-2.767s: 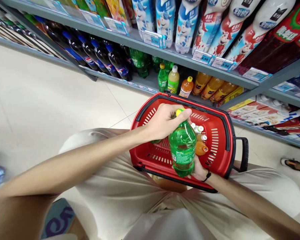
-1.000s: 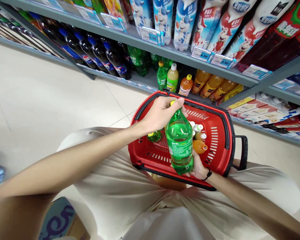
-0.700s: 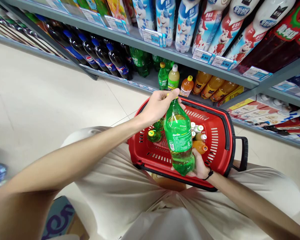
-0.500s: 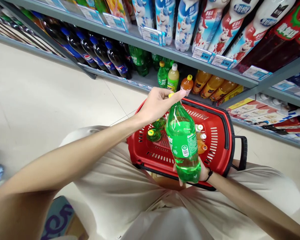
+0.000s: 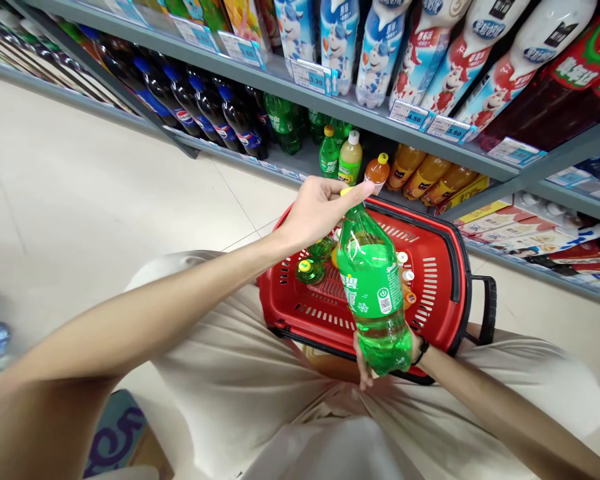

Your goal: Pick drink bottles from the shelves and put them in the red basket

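Note:
A large green Sprite bottle point(image 5: 373, 283) leans over the shopping basket, its yellow cap toward the shelf and its base toward me. My left hand point(image 5: 315, 208) is closed around the cap and neck. Under the base, my right hand point(image 5: 416, 347) supports the bottle, its fingers partly hidden behind the green plastic. Beneath lies the red basket point(image 5: 286, 308) between my knees. Inside it, green bottles point(image 5: 310, 270) with yellow caps stand at the left, and small bottles with white caps point(image 5: 407, 275) and one with an orange cap point(image 5: 410, 298) are at the right.
Ahead, the bottom shelf holds dark Pepsi bottles point(image 5: 240, 120), small drink bottles point(image 5: 351, 157) and orange juice bottles point(image 5: 427, 175). Milk drink bottles point(image 5: 380, 57) line the shelf above, behind its grey edge point(image 5: 360, 105). The basket's black handle point(image 5: 489, 310) sticks out at the right.
The Sprite bottle has turned slightly, so its label faces differently, and its base has shifted a little right and nearer me. The right hand's fingers have moved at the base. My left hand stays at the cap.

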The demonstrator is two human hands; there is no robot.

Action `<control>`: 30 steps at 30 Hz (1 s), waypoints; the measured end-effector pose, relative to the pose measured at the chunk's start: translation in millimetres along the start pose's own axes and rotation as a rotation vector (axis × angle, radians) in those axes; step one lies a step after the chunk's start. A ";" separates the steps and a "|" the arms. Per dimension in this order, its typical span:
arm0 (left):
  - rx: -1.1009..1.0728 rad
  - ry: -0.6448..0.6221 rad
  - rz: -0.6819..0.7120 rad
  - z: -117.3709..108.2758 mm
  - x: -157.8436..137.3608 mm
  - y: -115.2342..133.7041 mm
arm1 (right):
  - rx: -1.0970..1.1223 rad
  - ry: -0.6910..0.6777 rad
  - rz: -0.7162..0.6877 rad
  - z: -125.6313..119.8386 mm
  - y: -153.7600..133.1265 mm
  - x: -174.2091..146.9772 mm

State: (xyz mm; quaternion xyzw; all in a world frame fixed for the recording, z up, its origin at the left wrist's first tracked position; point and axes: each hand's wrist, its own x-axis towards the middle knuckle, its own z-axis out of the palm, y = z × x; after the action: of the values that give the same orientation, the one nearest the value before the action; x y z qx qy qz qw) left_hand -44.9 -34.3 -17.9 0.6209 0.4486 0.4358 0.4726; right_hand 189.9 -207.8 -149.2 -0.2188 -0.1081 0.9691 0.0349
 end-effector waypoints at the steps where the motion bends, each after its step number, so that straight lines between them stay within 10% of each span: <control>1: -0.013 -0.004 -0.009 0.8 0.2 -0.9 | 0.030 0.000 0.005 6.5 -1.8 -1.2; 13: -0.372 -0.015 -0.180 6.6 6.5 2.4 | 0.118 0.390 -0.380 14.3 -12.5 -0.5; 30: -0.695 -0.097 -0.309 9.0 -9.9 9.7 | 0.103 0.718 -0.524 11.5 -25.1 5.5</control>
State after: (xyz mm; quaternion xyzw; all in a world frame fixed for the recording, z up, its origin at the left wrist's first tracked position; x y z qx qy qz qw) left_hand -37.0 -47.2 -11.1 0.3683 0.3395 0.4557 0.7358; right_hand 180.5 -184.9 -135.7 -0.5045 -0.0924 0.7943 0.3256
